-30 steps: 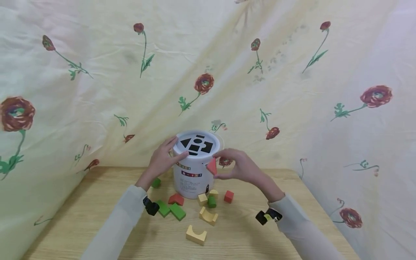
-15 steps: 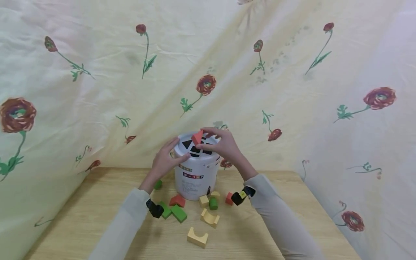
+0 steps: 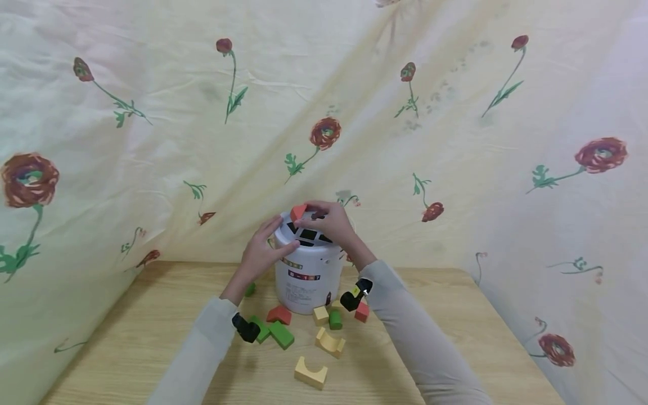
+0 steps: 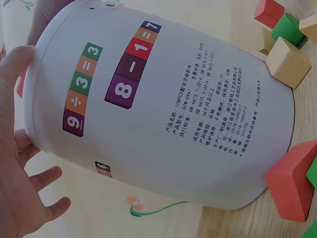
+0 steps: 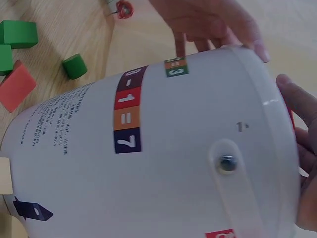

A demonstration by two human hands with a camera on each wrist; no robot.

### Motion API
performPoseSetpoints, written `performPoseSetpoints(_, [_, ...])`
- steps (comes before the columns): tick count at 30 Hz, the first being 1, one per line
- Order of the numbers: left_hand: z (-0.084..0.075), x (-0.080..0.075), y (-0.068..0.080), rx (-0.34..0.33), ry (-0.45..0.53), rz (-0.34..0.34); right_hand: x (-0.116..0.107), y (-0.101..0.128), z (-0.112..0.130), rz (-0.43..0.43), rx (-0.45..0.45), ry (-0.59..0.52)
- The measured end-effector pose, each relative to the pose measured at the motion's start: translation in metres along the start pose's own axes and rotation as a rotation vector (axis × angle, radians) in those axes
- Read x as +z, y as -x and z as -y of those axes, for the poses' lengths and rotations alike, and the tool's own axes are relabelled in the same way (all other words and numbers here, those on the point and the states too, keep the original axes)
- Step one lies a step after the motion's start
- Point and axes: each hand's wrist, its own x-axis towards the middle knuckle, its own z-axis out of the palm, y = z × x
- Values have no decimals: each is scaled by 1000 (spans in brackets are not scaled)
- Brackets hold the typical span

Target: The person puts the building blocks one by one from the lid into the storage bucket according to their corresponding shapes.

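A white bucket (image 3: 307, 284) stands on the wooden table, its lid (image 3: 309, 245) cut with black shaped holes. My left hand (image 3: 260, 253) rests at the left of the rim, thumb toward the front; in the left wrist view its outer fingers (image 4: 47, 177) stick out loosely beside the wall. Above the lid's left part, my right hand (image 3: 329, 224) pinches a red triangular block (image 3: 297, 212) between thumb and fingers. The block overlaps the triangular hole (image 3: 292, 227) in the head view. In the right wrist view, the bucket rim hides most of the block.
Before the bucket lie a red block (image 3: 279, 315), green rectangular blocks (image 3: 281, 334), a green cylinder (image 3: 336, 320), a yellow block (image 3: 320, 315) and two yellow arch blocks (image 3: 311, 373). A red cube (image 3: 361, 312) lies to the right. A flowered curtain (image 3: 324, 84) hangs behind.
My right hand has carried the red triangular block from the bucket's right side up and left over the lid. My left hand has stayed at the rim.
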Motion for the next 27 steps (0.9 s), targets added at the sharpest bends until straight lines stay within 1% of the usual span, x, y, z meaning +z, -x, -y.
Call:
performPoseSetpoints(5, [1, 2, -2, 7, 15, 5, 5, -1, -5, 10, 26, 7])
performPoseSetpoints(9, [0, 2, -2, 3, 41, 11, 6, 1, -10, -8, 43, -38])
performPoseSetpoints(13, [-2, 0, -1, -1, 35, 7, 6, 1, -12, -10, 47, -59])
performPoseSetpoints(17, [-2, -2, -1, -7, 27, 6, 7, 1, -12, 9, 43, -35])
performPoseSetpoints(23, [-2, 0, 0, -16, 48, 18, 8, 1, -11, 41, 63, -9])
performPoseSetpoints(27, [-1, 1, 0, -14, 60, 13, 9, 1, -8, 36, 66, 28])
